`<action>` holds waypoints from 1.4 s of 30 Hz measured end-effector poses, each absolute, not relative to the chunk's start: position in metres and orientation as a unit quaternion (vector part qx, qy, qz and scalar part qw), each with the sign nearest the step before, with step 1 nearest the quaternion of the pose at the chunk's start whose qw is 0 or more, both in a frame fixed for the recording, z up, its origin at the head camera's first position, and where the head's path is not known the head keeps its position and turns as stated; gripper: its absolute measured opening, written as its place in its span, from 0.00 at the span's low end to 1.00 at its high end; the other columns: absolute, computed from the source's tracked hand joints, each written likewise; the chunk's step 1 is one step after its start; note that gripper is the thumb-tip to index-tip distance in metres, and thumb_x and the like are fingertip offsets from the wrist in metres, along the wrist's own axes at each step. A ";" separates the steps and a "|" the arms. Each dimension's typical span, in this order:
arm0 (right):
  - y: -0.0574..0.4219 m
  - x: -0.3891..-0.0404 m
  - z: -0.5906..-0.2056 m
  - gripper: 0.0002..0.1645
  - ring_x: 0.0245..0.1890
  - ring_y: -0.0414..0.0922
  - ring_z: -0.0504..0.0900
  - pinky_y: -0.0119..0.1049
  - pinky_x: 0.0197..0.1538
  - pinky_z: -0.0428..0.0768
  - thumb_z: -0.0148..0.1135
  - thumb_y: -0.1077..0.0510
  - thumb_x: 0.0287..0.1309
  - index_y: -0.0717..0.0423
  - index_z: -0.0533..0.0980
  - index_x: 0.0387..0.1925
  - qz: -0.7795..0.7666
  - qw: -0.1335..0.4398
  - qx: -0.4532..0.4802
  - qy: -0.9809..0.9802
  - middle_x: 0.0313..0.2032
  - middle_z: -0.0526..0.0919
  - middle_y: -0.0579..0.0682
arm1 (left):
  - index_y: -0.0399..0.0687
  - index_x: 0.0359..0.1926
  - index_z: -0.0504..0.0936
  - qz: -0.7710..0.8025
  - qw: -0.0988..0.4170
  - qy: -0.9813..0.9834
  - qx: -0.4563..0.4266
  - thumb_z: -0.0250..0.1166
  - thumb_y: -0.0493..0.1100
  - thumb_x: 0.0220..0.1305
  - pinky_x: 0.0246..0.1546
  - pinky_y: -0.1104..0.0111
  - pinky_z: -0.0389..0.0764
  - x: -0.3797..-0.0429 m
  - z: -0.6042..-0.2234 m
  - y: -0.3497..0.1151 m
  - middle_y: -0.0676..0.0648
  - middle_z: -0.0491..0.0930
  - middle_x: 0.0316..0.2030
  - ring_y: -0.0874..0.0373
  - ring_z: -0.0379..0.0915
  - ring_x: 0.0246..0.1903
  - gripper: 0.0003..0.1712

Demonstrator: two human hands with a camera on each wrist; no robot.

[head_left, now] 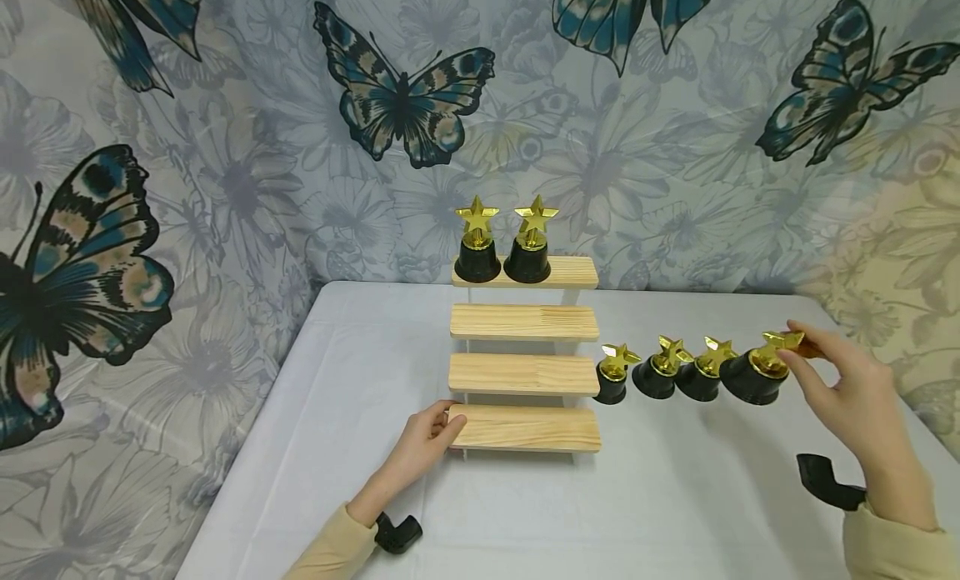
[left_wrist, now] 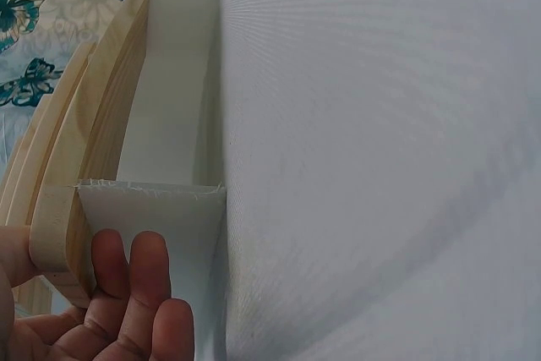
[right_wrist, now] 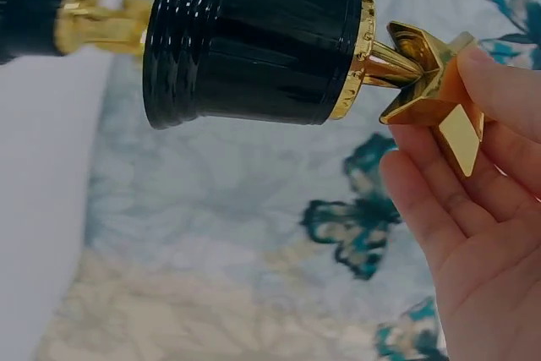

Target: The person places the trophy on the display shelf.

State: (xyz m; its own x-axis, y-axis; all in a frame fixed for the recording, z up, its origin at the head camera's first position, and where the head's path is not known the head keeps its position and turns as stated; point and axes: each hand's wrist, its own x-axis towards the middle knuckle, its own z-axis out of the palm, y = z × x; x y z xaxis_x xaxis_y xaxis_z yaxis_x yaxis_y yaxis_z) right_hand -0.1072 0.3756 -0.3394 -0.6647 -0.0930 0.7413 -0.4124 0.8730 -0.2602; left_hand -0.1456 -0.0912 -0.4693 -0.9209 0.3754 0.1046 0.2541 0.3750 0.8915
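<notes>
Butterfly-and-flower cloth point(head_left: 247, 230) hangs behind and to the left of a table under a white cover point(head_left: 337, 372); the pattern turns yellowish at far right.

Right hand point(head_left: 851, 388): thumb and fingers pinch the gold star of a trophy point(head_left: 753, 380). Star tips toward the hand, black base points away; right wrist view shows this base against the patterned cloth, lifted clear of the table.

Left hand point(head_left: 422, 440): at the left end of the lowest board point(head_left: 528, 430), gripping it, thumb above, fingers curled beneath. Left wrist view shows fingertips near a white support point(left_wrist: 165, 107) under the wood.

Both wrists: light tan sleeve point(head_left: 337, 542), dark curved piece point(head_left: 825, 482) beside each.

Next out, just left of the held trophy: three more of the same kind in a row on the table, right of the stand. Outer one point(head_left: 700, 386) and middle one point(head_left: 655, 380) close together; inner one point(head_left: 611, 388) nearest the boards. All upright.

Stand is stepped, four pale wooden boards rising toward the backdrop. Top board point(head_left: 576, 272) carries two upright trophies side by side, one point(head_left: 477, 259) at the left end, the other point(head_left: 528, 259) near mid-board.

Farthest out: large blue-and-tan butterflies point(head_left: 403, 97) across the cloth.
</notes>
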 end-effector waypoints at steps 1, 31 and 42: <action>0.374 -0.109 -0.335 0.30 0.42 0.14 0.62 0.13 0.44 0.58 0.66 0.80 0.39 0.71 0.74 0.50 0.207 0.384 0.143 -0.888 0.33 0.78 0.58 | 0.28 0.55 0.70 0.525 0.057 0.827 0.191 0.54 0.48 0.69 0.17 0.74 0.64 -0.146 -0.470 -0.092 0.53 0.67 0.18 0.67 0.59 0.16 0.26; 0.278 -0.203 -0.262 0.28 0.36 0.44 0.74 0.21 0.45 0.65 0.66 0.77 0.44 0.66 0.75 0.51 0.241 0.369 0.287 -0.851 0.39 0.81 0.60 | 0.27 0.55 0.70 0.534 0.063 0.823 0.186 0.56 0.45 0.68 0.17 0.75 0.59 -0.145 -0.469 -0.093 0.53 0.61 0.16 0.70 0.52 0.14 0.24; 0.250 -0.221 -0.254 0.26 0.37 0.51 0.77 0.29 0.45 0.68 0.65 0.75 0.47 0.67 0.75 0.52 0.244 0.347 0.305 -0.853 0.39 0.81 0.61 | 0.23 0.53 0.70 0.534 0.077 0.820 0.191 0.54 0.37 0.69 0.18 0.77 0.58 -0.131 -0.428 -0.089 0.52 0.61 0.17 0.68 0.52 0.15 0.19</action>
